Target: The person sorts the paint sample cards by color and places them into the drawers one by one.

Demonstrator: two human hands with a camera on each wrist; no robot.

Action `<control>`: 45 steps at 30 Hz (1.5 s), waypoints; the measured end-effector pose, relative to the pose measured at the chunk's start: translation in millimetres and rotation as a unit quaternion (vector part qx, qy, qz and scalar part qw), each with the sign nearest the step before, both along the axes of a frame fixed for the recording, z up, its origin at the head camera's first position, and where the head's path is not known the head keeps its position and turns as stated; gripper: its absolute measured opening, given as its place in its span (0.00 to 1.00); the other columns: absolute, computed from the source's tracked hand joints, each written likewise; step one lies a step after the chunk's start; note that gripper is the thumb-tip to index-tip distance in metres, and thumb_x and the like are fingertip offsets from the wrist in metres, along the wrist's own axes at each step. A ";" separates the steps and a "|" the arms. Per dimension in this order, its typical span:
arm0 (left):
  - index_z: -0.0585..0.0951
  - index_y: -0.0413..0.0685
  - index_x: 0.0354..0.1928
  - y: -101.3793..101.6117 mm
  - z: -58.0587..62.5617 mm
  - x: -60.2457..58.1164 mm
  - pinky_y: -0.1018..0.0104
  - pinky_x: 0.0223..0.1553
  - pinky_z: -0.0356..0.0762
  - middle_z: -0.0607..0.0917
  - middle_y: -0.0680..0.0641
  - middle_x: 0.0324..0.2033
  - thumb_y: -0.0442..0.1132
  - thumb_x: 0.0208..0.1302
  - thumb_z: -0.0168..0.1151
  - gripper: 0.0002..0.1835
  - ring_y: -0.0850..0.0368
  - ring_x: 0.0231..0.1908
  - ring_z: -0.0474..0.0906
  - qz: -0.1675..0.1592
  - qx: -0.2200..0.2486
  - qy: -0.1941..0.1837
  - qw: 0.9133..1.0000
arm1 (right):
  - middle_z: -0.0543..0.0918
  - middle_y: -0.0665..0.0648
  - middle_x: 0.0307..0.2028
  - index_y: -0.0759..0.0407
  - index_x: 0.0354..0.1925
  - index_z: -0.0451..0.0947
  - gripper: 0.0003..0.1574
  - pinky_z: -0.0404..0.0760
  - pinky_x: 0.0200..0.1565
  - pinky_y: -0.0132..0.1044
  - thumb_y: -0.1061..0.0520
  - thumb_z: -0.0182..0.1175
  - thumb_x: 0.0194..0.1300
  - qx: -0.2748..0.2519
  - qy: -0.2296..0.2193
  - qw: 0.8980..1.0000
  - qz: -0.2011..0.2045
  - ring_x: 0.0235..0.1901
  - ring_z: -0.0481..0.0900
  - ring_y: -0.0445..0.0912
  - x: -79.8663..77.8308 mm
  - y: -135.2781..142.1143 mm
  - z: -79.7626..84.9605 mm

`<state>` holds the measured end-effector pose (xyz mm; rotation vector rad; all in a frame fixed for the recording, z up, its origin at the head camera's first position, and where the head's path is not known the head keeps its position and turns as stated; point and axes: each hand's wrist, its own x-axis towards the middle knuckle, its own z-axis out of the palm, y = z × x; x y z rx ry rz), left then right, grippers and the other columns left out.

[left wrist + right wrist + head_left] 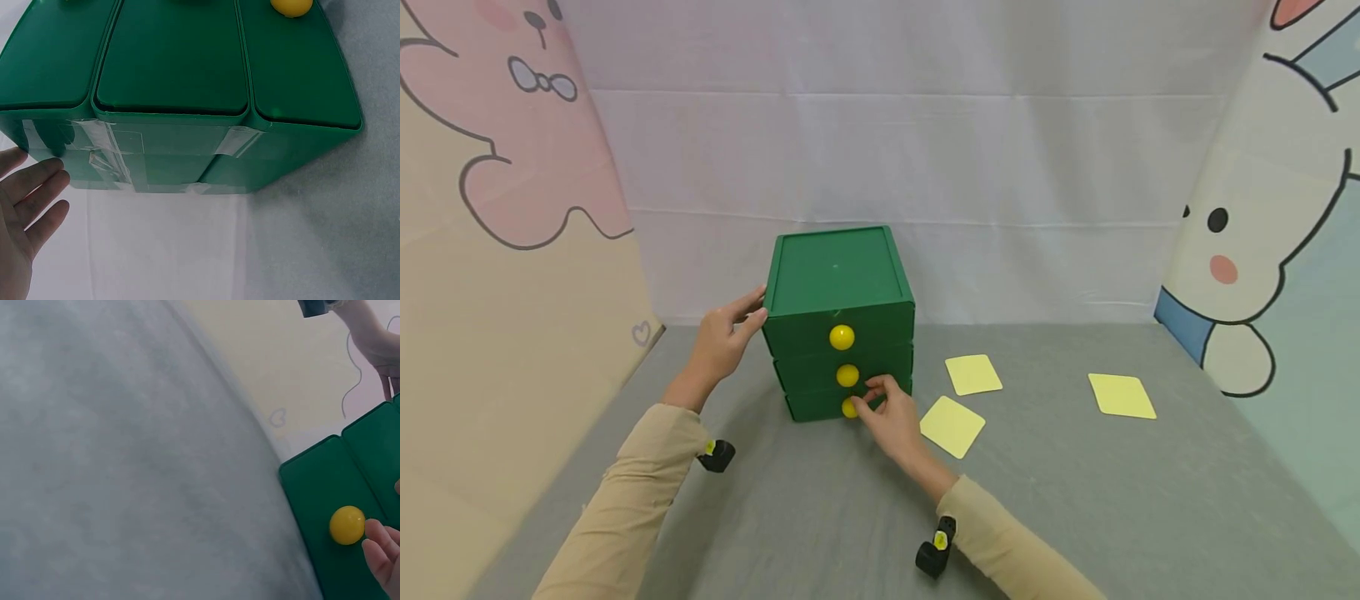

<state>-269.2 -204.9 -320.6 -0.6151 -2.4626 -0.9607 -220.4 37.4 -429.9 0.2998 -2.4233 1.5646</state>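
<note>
While left hand touches drawers, right hand at lowest knob, heart outline

Looks like a makeshift filming booth, studio or lab maybe, hard to say with cloth filling most of the view; creased pale sheet at 12 o'clock, cartoon-print panel at 9, bunny-print panel at 3; grey surface toward 6, little black camera near 8
</note>
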 end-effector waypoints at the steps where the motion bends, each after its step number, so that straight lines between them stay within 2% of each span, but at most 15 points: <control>1: 0.67 0.39 0.63 -0.3 0.0 -0.3 0.41 0.46 0.70 0.76 0.33 0.51 0.43 0.69 0.46 0.24 0.36 0.45 0.75 0.001 0.000 0.000 1.000 | 0.79 0.54 0.32 0.61 0.43 0.74 0.17 0.73 0.19 0.29 0.52 0.61 0.59 0.003 -0.003 1.000 -0.004 0.16 0.71 0.41 0.6 -0.3 -2.6; 9: 0.66 0.40 0.63 -2.1 -1.3 -1.7 0.42 0.45 0.70 0.77 0.32 0.50 0.43 0.69 0.46 0.24 0.35 0.45 0.75 -0.003 -0.002 -0.001 1.000 | 0.80 0.57 0.35 0.59 0.40 0.74 0.17 0.71 0.24 0.29 0.50 0.62 0.56 0.021 -0.021 0.999 -0.043 0.20 0.71 0.39 3.1 -8.6 -24.0; 14: 0.66 0.41 0.64 -2.0 -1.4 -1.8 0.41 0.46 0.69 0.76 0.32 0.51 0.43 0.69 0.46 0.24 0.35 0.45 0.74 -0.006 0.001 -0.005 1.000 | 0.80 0.59 0.34 0.62 0.40 0.73 0.17 0.72 0.22 0.29 0.52 0.61 0.57 -0.012 -0.029 0.999 -0.040 0.19 0.74 0.40 3.3 -16.4 -29.6; 19: 0.66 0.40 0.64 -1.2 -1.5 -1.8 0.41 0.46 0.69 0.76 0.33 0.51 0.42 0.69 0.46 0.24 0.35 0.46 0.74 -0.011 0.008 -0.005 1.000 | 0.77 0.60 0.34 0.65 0.42 0.70 0.16 0.76 0.20 0.30 0.56 0.59 0.59 -0.072 -0.056 0.995 -0.027 0.14 0.77 0.42 2.4 -22.7 -30.6; 22: 0.66 0.40 0.63 -1.0 -1.5 -1.5 0.41 0.46 0.70 0.76 0.33 0.51 0.42 0.69 0.46 0.24 0.35 0.46 0.74 -0.010 0.008 -0.004 1.000 | 0.77 0.59 0.33 0.64 0.41 0.70 0.15 0.77 0.19 0.30 0.57 0.59 0.60 -0.086 -0.066 0.994 -0.031 0.13 0.77 0.42 2.0 -24.9 -30.6; 32: 0.66 0.41 0.64 -0.6 -1.4 -0.9 0.40 0.46 0.69 0.75 0.33 0.52 0.42 0.69 0.46 0.24 0.35 0.46 0.74 -0.009 0.008 -0.005 1.000 | 0.79 0.59 0.31 0.65 0.39 0.71 0.13 0.75 0.17 0.31 0.58 0.60 0.59 -0.081 -0.039 0.995 -0.035 0.10 0.74 0.39 2.9 -24.3 -31.0; 39: 0.65 0.41 0.64 -0.7 -1.2 -1.2 0.40 0.46 0.69 0.75 0.33 0.52 0.42 0.69 0.46 0.24 0.34 0.46 0.74 -0.009 0.009 -0.009 1.000 | 0.78 0.58 0.31 0.63 0.38 0.71 0.12 0.74 0.17 0.30 0.57 0.61 0.58 -0.068 -0.051 0.996 -0.030 0.10 0.73 0.39 6.7 -21.0 -30.8; 45: 0.65 0.41 0.64 -0.7 -1.2 -0.9 0.41 0.46 0.69 0.75 0.33 0.52 0.42 0.69 0.46 0.24 0.35 0.46 0.74 -0.010 0.009 -0.006 1.000 | 0.78 0.59 0.31 0.65 0.38 0.71 0.13 0.73 0.17 0.31 0.57 0.61 0.58 -0.081 -0.053 0.995 -0.012 0.12 0.76 0.47 13.5 -17.5 -30.1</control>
